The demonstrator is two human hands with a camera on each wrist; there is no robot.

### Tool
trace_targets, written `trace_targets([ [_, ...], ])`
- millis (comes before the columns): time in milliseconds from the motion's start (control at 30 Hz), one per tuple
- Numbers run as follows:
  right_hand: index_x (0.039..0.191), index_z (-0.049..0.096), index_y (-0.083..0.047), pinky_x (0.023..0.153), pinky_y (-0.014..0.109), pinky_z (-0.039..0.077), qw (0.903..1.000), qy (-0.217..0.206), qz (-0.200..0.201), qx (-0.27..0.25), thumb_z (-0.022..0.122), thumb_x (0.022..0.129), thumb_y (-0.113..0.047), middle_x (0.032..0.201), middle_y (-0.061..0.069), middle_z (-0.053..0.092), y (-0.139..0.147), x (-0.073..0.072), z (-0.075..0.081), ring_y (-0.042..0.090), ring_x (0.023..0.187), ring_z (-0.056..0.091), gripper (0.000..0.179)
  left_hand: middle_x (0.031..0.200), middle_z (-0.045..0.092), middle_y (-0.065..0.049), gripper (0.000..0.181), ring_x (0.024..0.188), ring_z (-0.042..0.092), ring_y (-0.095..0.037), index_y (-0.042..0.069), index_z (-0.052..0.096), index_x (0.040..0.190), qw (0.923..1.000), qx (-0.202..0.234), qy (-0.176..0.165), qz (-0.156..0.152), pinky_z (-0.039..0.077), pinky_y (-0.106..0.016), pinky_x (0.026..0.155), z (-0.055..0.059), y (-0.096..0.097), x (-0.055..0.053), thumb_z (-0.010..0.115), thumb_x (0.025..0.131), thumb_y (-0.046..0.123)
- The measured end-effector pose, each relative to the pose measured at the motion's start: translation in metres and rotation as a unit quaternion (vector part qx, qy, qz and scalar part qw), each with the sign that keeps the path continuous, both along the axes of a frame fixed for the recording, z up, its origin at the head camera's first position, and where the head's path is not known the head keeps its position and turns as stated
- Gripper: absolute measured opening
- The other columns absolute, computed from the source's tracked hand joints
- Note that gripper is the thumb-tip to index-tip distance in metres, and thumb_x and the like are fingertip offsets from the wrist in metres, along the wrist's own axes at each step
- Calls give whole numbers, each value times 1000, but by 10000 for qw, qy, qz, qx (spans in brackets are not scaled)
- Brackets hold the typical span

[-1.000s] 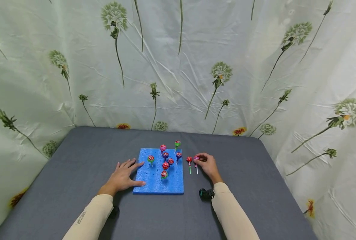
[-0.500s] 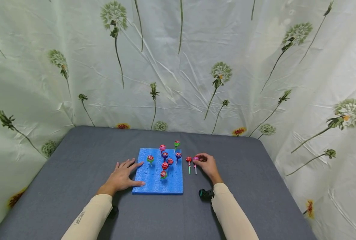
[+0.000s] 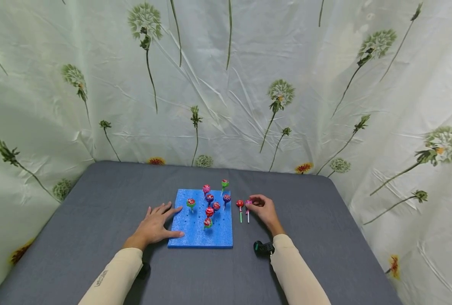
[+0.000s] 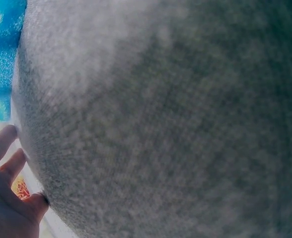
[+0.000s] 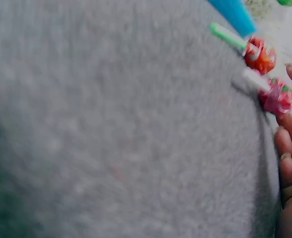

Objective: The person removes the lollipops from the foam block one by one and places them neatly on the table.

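Several wrapped lollipops (image 3: 209, 211) stand upright, stuck into a blue foam board (image 3: 220, 237) with small holes. Spread fingers of my left hand (image 3: 153, 226) rest at the board's left edge, thumb and forefinger over its top. Right of the board, my right hand (image 3: 263, 211) holds the head of a pink lollipop (image 5: 276, 97) between thumb and fingers; its white stick points toward me. Just left of it lies a red lollipop (image 3: 239, 203) with a green stick. In the right wrist view the thumb is partly cut off by the frame edge.
A grey cloth-covered table (image 3: 195, 279) carries everything. Behind it hangs a pale curtain (image 3: 226, 127) printed with dandelions. A dark wrist device (image 3: 263, 248) sits under the right cuff.
The pink lollipop's stick has shifted slightly left, closer to the red lollipop. My left hand stays in place on the board, and the standing lollipops have not changed.
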State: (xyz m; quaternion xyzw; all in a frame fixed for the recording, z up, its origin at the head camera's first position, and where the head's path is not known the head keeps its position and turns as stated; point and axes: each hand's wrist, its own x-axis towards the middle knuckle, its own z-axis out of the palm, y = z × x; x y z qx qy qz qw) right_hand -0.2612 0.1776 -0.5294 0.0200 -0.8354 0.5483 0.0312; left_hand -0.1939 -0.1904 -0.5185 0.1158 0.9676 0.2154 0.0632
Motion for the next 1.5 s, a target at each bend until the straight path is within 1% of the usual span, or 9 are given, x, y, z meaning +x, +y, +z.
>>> trace_targets([
  [233, 111, 66, 3, 84, 37, 48, 9997, 242, 43, 86, 77, 82, -10, 106, 18, 67, -7, 7, 7, 27, 95, 60, 33, 150, 32, -26, 94, 137, 25, -50, 17, 46, 144, 10000, 26, 33, -8, 7, -68, 110, 0, 1, 3, 71, 70, 68],
  [300, 111, 65, 4, 86, 43, 48, 9994, 338, 75, 34, 77, 82, -9, 110, 21, 65, -9, 10, 14, 33, 99, 59, 34, 150, 32, -26, 94, 137, 26, -50, 17, 46, 144, 10000, 46, 51, -39, 7, -68, 110, -1, 3, 3, 71, 70, 68],
  [500, 115, 63, 5, 92, 49, 45, 9989, 407, 227, -102, 76, 84, -13, 117, 24, 62, -10, 13, 27, 38, 109, 54, 38, 151, 32, -24, 94, 137, 26, -49, 19, 46, 144, 9998, 155, 45, -100, 7, -68, 110, -2, 11, 0, 73, 69, 67],
  [733, 115, 65, 0, 92, 46, 47, 9973, 401, 604, -78, 73, 87, -17, 115, 17, 63, -21, 11, 33, 32, 107, 57, 34, 152, 30, -23, 95, 138, 24, -48, 20, 45, 145, 9999, 120, -10, -60, 6, -68, 110, -4, 12, -3, 71, 69, 70],
  [933, 116, 64, 1, 81, 35, 52, 9940, 406, 998, -211, 72, 88, -15, 114, 18, 64, -37, 9, 35, 31, 101, 59, 34, 152, 31, -24, 94, 138, 24, -48, 20, 45, 145, 10000, 75, 22, -41, 5, -68, 110, -3, 7, -2, 71, 69, 69],
  [1033, 117, 64, 1, 80, 34, 52, 9936, 357, 1052, -210, 73, 87, -13, 114, 16, 65, -44, 9, 35, 31, 101, 60, 35, 152, 31, -24, 94, 138, 24, -49, 19, 45, 145, 10000, 69, 3, -57, 5, -68, 110, -1, 5, -1, 71, 69, 69],
  [1133, 118, 63, 3, 84, 33, 50, 9934, 334, 1079, -203, 73, 86, -12, 113, 15, 65, -52, 8, 36, 31, 104, 59, 37, 152, 31, -24, 95, 138, 24, -49, 19, 45, 145, 10000, 40, -25, -35, 6, -68, 110, 0, 4, -2, 70, 69, 70],
  [1333, 118, 62, 6, 79, 32, 49, 9919, 305, 1204, -259, 72, 87, -10, 112, 20, 64, -63, 6, 34, 37, 103, 58, 36, 151, 32, -25, 95, 137, 25, -50, 19, 45, 145, 10000, -23, -61, 11, 7, -69, 109, 2, 2, -3, 70, 69, 70],
  [1500, 111, 68, 0, 73, 27, 49, 9940, 213, 1067, -99, 73, 86, -9, 104, 13, 67, -68, 6, 34, 26, 91, 60, 28, 151, 31, -26, 95, 137, 24, -50, 19, 45, 145, 10000, -9, -56, -14, 7, -69, 109, 1, 0, -2, 70, 69, 70],
])
